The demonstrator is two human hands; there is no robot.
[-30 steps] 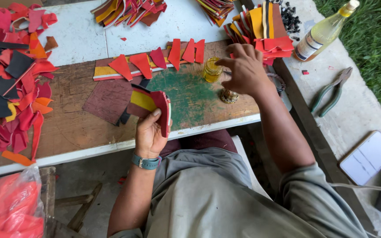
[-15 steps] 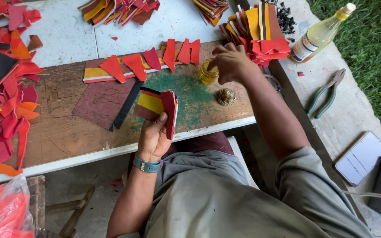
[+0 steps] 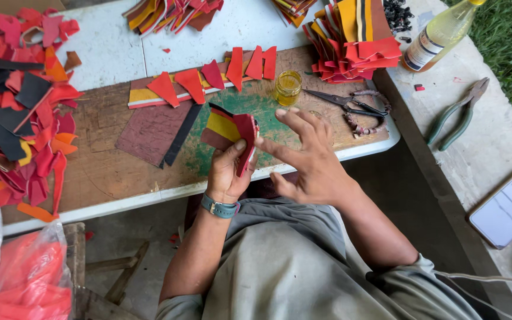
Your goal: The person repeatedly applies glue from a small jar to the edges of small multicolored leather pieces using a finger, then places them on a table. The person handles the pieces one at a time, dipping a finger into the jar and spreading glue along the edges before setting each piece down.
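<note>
My left hand (image 3: 227, 172) grips a layered piece of red, yellow and dark leather (image 3: 232, 131) and holds it upright over the front edge of the worktable (image 3: 120, 178). My right hand (image 3: 304, 154) hovers just right of the piece with fingers spread, its index fingertip touching the red edge. A small glass jar of yellow liquid (image 3: 288, 87) stands on the table just beyond my right hand. A row of red triangular cut pieces (image 3: 220, 74) lies on a striped strip behind the held piece. A watch sits on my left wrist.
Scissors (image 3: 345, 104) lie right of the jar. A heap of red, black and orange scraps (image 3: 16, 118) fills the left side. Stacked leather pieces (image 3: 351, 38), a bottle of yellow liquid (image 3: 440, 35), pliers (image 3: 460, 112) and a phone (image 3: 508, 207) lie at right. Red plastic bags (image 3: 28, 278) sit lower left.
My right hand has drawn back from the jar area to the held leather piece. My left hand has lifted the piece a little towards me.
</note>
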